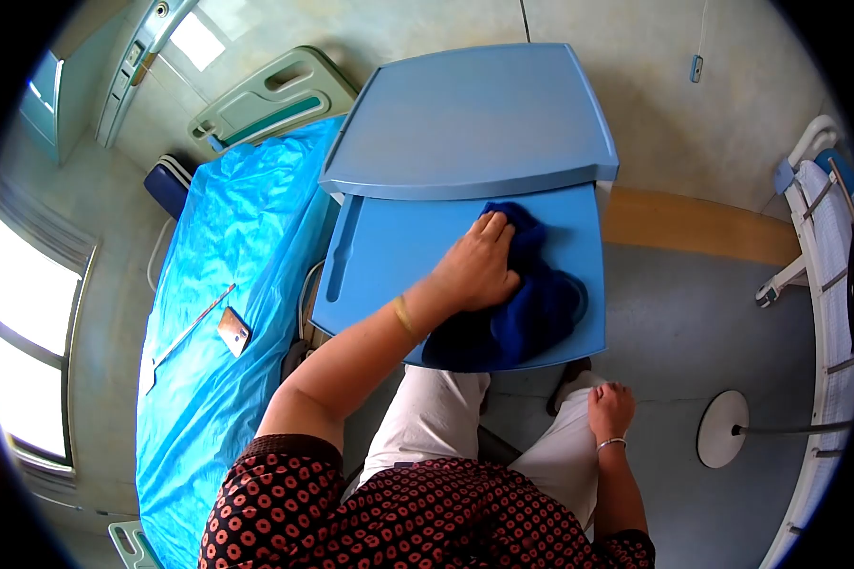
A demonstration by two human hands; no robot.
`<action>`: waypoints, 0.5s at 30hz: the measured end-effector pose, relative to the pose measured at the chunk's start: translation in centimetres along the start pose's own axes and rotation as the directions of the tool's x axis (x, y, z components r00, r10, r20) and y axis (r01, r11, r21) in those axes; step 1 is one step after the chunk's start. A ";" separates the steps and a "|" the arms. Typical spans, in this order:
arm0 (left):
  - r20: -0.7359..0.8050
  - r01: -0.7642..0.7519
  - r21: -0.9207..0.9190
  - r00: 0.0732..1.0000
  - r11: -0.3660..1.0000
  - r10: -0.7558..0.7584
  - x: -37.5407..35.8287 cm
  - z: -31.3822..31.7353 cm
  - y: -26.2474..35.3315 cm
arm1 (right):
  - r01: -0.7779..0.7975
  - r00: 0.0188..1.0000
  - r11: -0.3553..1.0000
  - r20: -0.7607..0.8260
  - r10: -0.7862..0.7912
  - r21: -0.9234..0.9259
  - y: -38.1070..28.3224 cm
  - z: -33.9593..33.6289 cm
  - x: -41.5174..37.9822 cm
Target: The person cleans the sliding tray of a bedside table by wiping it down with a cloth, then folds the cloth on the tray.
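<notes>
My left hand [479, 266] presses down on a dark blue cloth [541, 308], its fingers curled over the bunched fabric. The cloth lies crumpled on a light blue pull-out tray [389, 266], and part of it reaches the tray's near edge. Above the tray is the blue-grey top [474, 119] of a bedside cabinet. My right hand [612, 410] rests on my right knee, away from the tray, with nothing visible in it. Its fingers lie over the trouser leg.
Left of the cabinet stands a bed under shiny blue sheeting [247, 209]. A phone [234, 330] and a thin stick [192, 325] lie on it. At right are a round white base with a pole [723, 429] and another bed's white frame [816, 284].
</notes>
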State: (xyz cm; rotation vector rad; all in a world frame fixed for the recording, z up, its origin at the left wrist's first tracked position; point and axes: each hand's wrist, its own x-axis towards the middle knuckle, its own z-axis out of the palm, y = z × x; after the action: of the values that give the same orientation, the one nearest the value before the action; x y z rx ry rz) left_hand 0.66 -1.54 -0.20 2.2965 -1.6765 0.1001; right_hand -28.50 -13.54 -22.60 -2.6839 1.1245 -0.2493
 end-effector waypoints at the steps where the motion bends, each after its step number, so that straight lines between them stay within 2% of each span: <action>1: -0.021 0.020 0.009 1.000 1.000 -0.020 1.0 0.4 -0.1 | 0.005 1.000 1.000 -0.006 -0.005 0.006 0.0 -0.1 0.0; 5: 0.020 0.114 0.066 0.993 0.991 -0.116 3.3 0.9 0.1 | 0.017 1.000 1.000 -0.017 -0.017 0.010 0.0 0.1 0.0; 7: 0.108 0.152 0.051 0.982 0.987 -0.156 3.3 -0.1 0.8 | 0.031 0.999 1.000 -0.033 -0.031 -0.004 0.1 0.1 -0.2; 9: 0.111 0.120 0.021 0.986 0.993 -0.122 1.2 -1.1 0.8 | 0.039 0.998 0.999 -0.052 -0.040 -0.015 0.5 0.2 -0.3; 11: 0.126 0.083 -0.007 0.989 0.997 -0.082 -1.2 -1.5 0.6 | 0.044 0.995 0.998 -0.093 -0.039 0.048 0.9 0.7 -0.6; 13: 0.055 0.006 0.047 0.998 0.999 -0.008 -2.6 -1.4 0.4 | 0.035 0.995 0.998 -0.095 -0.030 0.052 0.8 0.6 -0.6; 15: 0.042 0.037 0.035 0.998 0.999 -0.038 -1.8 -1.1 0.8 | 0.040 0.995 0.998 -0.093 -0.036 0.049 0.6 0.3 -0.4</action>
State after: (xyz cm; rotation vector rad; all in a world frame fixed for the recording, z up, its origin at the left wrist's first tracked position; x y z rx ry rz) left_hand -0.55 0.24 0.60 2.3701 -1.6640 0.0726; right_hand -29.09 -13.59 -23.10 -2.6752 1.0779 -0.4072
